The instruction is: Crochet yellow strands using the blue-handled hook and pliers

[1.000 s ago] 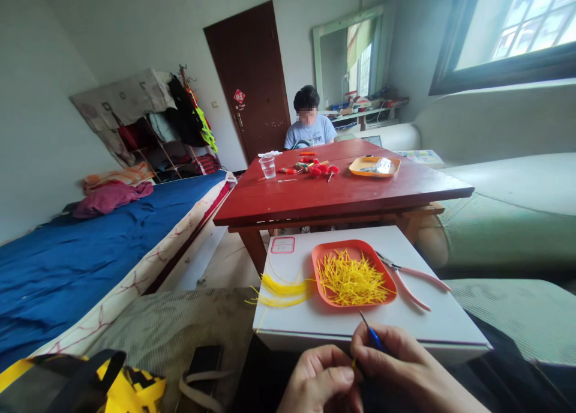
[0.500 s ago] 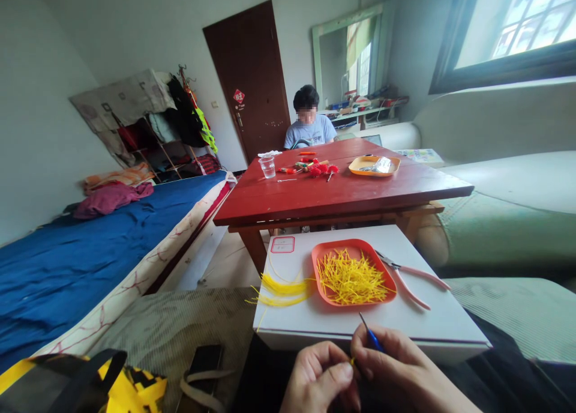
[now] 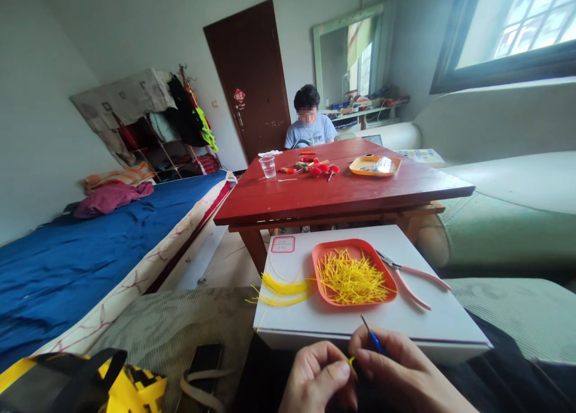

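Between five and six o'clock in the head view, fingers of the left hand (image 3: pixel 317 378) pinch a short yellow strip (image 3: pixel 351 361); the right hand's (image 3: pixel 392 354) grip a blue-handled tool (image 3: pixel 375 341). A slack pinch could drop the strip onto the dark lap (image 3: pixel 252 374). From the hands, a white box (image 3: pixel 416 323) stands at twelve, its near edge before an orange tray (image 3: pixel 327 297) of yellow pieces (image 3: pixel 353 278); pliers (image 3: pixel 414 293) lie at one, longer strands (image 3: pixel 283 288) near ten.

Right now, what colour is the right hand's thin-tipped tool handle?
The tool handle is blue, in the head view.
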Available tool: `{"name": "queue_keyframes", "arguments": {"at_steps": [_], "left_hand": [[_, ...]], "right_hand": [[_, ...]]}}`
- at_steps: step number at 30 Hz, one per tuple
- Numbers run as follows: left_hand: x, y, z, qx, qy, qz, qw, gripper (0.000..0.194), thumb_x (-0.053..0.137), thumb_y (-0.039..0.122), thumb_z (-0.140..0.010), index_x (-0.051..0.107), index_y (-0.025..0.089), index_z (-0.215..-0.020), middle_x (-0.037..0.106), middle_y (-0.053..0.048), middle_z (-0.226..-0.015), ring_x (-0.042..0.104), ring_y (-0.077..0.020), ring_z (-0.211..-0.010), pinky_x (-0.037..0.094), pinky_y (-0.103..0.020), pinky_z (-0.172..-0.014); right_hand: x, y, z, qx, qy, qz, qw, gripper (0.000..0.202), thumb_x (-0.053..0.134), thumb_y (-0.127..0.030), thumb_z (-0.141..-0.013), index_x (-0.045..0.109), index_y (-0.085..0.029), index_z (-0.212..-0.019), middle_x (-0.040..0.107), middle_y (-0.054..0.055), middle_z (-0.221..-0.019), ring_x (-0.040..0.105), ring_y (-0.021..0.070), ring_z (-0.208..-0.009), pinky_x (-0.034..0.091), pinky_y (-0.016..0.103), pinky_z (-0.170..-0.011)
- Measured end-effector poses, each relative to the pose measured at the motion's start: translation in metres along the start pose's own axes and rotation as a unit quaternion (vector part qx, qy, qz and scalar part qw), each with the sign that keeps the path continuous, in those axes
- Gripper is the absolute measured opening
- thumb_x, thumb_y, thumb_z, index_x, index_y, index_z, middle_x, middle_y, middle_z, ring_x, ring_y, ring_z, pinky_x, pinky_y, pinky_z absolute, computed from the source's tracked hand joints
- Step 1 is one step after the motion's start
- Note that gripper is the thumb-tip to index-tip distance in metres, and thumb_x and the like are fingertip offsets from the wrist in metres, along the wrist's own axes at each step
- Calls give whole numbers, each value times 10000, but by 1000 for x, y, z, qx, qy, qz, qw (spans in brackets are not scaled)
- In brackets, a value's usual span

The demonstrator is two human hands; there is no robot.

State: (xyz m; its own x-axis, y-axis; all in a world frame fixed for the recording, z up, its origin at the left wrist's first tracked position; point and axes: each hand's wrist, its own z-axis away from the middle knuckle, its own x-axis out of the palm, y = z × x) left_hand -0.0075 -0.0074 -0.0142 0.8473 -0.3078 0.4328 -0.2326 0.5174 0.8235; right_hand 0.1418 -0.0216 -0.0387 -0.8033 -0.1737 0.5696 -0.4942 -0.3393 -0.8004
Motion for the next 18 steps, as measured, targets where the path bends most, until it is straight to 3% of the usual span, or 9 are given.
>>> {"name": "queue_keyframes", "arguments": {"at_steps": [3, 6, 11, 18], "left_hand": [[-1, 1, -1, 6, 3, -10, 1000, 326, 738, 420, -585, 575, 137, -589, 519, 26, -450, 381, -72, -434, 259, -189, -482], [0, 3, -1, 20, 6, -43, 999, 331, 719, 430, -597, 580, 129, -603, 504, 27, -439, 359, -71, -427, 262, -192, -497], [5, 4, 1, 67, 33, -146, 986, 388, 665, 511, -619, 530, 150, -576, 475, 26, -460, 384, -93, -449, 307, -211, -519], [9, 4, 9, 157, 139, -376, 903, 296, 552, 419, -719, 547, 172, -557, 501, 4, -486, 447, -137, -501, 320, -232, -528]], "right_hand": [[0, -3, 3, -14, 20, 10, 1000, 321, 718, -454, -633, 591, -187, -757, 488, -52, -579, 443, 104, -525, 359, 228, -543], [3, -8, 7, -28, 47, 37, 998, 305, 758, -413, -591, 623, -190, -750, 478, -62, -593, 403, 92, -540, 334, 196, -518], [8, -13, 11, -37, 53, 66, 996, 249, 735, -404, -632, 637, -190, -714, 521, -45, -620, 432, 108, -585, 356, 202, -544], [10, -15, 11, -116, 82, 198, 970, 289, 674, -444, -698, 597, -170, -645, 505, -32, -608, 412, 126, -603, 365, 229, -590]]}}
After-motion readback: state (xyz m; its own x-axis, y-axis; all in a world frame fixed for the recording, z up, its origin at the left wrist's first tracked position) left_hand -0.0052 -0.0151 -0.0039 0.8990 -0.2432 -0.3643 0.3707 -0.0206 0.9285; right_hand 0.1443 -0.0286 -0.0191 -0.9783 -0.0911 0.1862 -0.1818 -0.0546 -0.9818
